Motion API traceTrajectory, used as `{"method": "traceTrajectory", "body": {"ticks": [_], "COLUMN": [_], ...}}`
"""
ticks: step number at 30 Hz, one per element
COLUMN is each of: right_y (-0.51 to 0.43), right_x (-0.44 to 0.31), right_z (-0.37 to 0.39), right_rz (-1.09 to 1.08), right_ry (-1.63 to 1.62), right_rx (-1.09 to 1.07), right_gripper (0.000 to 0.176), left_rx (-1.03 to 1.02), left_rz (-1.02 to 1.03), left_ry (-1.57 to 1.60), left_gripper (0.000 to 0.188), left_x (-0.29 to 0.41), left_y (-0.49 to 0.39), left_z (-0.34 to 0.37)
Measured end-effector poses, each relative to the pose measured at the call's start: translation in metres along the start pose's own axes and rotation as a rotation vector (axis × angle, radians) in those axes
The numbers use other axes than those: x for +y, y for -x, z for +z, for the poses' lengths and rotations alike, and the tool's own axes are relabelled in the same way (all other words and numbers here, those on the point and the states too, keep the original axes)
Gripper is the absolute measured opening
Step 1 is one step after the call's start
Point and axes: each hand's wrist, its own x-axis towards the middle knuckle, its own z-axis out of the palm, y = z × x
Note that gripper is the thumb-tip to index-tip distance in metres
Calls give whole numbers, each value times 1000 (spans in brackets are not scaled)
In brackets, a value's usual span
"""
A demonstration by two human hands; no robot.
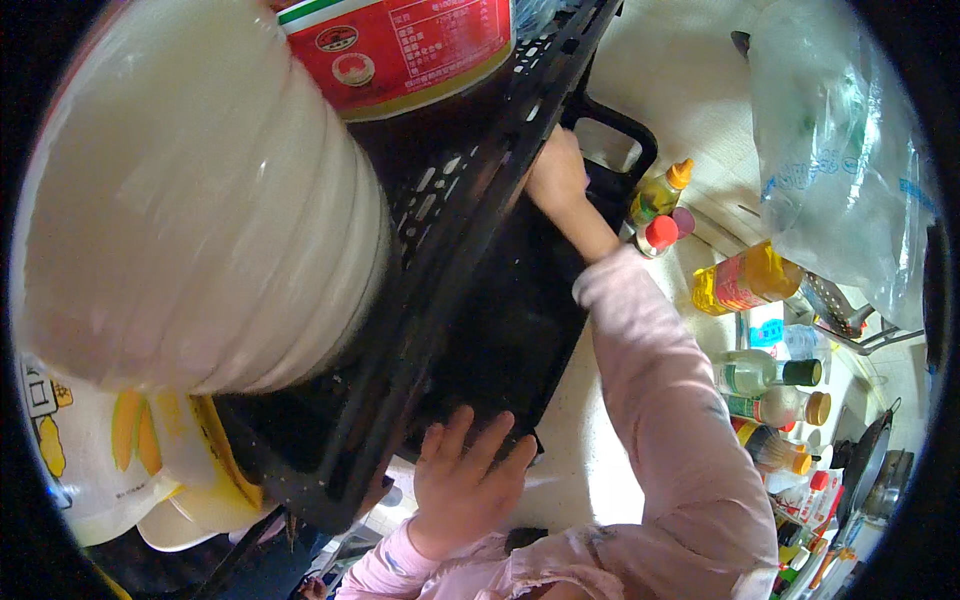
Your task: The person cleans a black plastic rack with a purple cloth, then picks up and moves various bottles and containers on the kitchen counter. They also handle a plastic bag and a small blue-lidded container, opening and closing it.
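A black slotted storage rack [480,180] runs diagonally through the middle, with a dark flat panel [502,315] on its right side. My right hand [559,172] is curled at the rack's upper edge, below a black loop handle [622,124]; its fingertips are partly hidden. Lower down, my left hand [469,480] has its fingers spread against the dark panel's near edge and holds nothing. Filling the left is a large ribbed container with whitish contents [202,202], very close to the camera. Behind it, a red printed tub [420,52] stands in the rack.
Right of the rack stand a squeeze bottle with an orange cap [656,196], a red-capped bottle [661,232] and a bottle of yellow oil [746,279]. Several more bottles, a clear plastic bag [832,165] and a pan [866,465] lie farther right. A yellow-and-white printed package [135,457] is lower left.
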Motion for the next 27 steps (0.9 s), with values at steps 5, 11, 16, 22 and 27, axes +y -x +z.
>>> {"method": "traceTrajectory", "body": {"ticks": [5,11,16,22,27], "right_y": [-12,31,53,43,68], "right_x": [6,-6,25,46,35], "right_z": [58,-2,-25,-20,-55], "right_rz": [224,109,233,274,262], "right_ry": [91,145,309,450,-10], "right_rx": [-56,-378,111,-321,-158], "right_gripper": [22,5,34,24,18], "left_rx": [-13,21,48,49,42], "left_rz": [-8,10,31,25,32], "left_ry": [-2,16,10,19,6], "left_gripper": [40,38,36,36,36], "left_x": [0,0,-2,-2,-2], "left_y": [1,1,1,1,-1], "left_z": [-2,-2,0,-2,-1]}}
